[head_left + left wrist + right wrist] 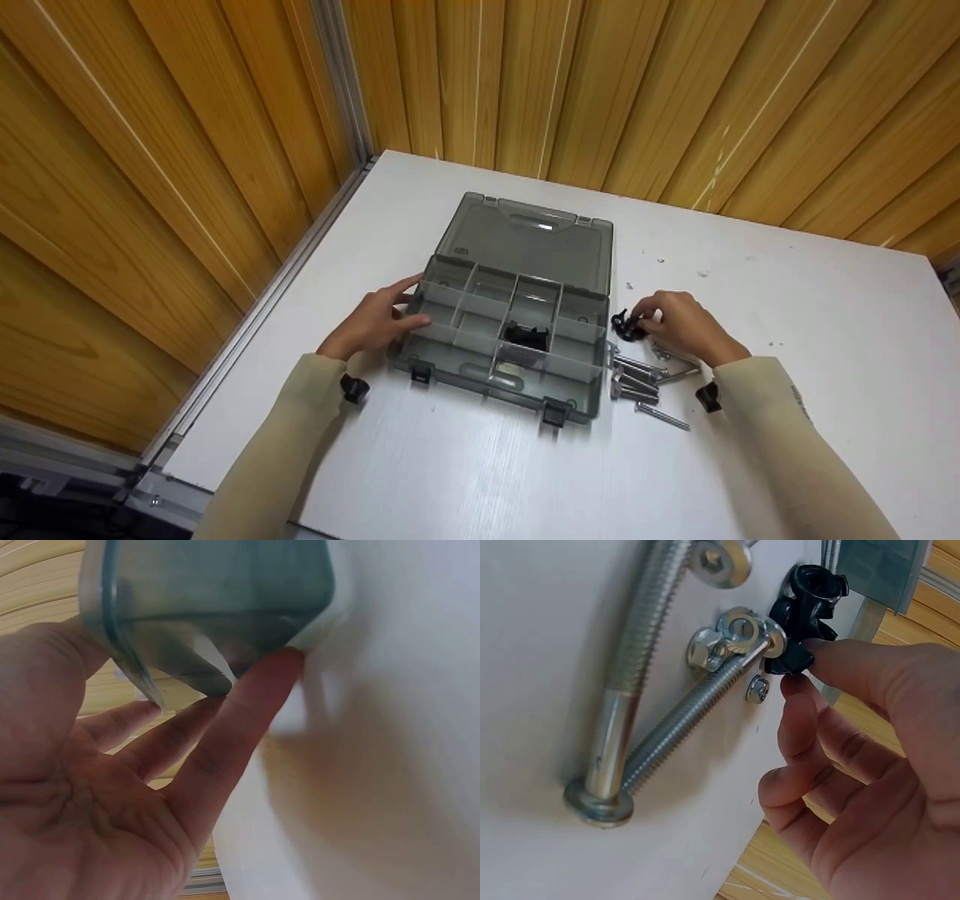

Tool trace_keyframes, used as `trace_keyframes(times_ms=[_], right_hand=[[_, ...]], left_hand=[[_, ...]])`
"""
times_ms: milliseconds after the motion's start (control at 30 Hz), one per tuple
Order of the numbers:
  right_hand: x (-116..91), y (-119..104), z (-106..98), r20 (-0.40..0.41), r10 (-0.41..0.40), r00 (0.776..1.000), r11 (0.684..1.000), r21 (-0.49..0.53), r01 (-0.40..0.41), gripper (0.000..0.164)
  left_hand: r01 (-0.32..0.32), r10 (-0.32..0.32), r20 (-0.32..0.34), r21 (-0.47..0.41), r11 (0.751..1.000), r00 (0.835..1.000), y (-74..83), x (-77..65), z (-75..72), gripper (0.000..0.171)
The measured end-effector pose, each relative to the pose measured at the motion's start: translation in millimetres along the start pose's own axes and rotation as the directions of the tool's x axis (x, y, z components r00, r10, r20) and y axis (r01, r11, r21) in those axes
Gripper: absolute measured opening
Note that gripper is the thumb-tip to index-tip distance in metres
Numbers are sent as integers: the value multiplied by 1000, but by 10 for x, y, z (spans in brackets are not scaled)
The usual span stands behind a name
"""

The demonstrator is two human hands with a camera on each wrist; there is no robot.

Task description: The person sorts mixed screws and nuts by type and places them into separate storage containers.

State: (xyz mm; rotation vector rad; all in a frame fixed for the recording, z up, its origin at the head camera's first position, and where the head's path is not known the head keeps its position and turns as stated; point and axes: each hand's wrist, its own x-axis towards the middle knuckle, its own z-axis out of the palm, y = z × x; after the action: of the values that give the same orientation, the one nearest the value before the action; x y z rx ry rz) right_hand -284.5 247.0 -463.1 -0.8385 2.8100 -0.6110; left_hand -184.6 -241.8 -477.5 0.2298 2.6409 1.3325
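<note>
A smoky-grey compartment box lies open on the white table, its lid folded back behind it. My left hand grips the box at its left side, thumb over the rim and fingers along the outer wall. In the left wrist view, the fingers reach around the box corner. Right of the box, my right hand pinches a small black plastic piece between thumb and forefinger. More black pieces sit against it. Several black parts lie in a middle compartment.
Several long silver bolts lie right of the box, with one bolt apart in front. Metal nuts are close to the right hand. Small clear scraps dot the table behind. Wood-patterned panels border the table.
</note>
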Motion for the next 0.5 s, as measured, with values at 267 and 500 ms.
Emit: trace_keyframes(times_ms=[267,500], right_hand=[[-2,6,16,-5,-15,1000,1000,-2,15,14],[11,0,20,10,-18,1000,1000,16,18,13]], left_hand=[[10,-10,1,-7,1000,1000,2,5,5,82],[3,-3,-3,-5,1000,1000,-9,8,8,82]])
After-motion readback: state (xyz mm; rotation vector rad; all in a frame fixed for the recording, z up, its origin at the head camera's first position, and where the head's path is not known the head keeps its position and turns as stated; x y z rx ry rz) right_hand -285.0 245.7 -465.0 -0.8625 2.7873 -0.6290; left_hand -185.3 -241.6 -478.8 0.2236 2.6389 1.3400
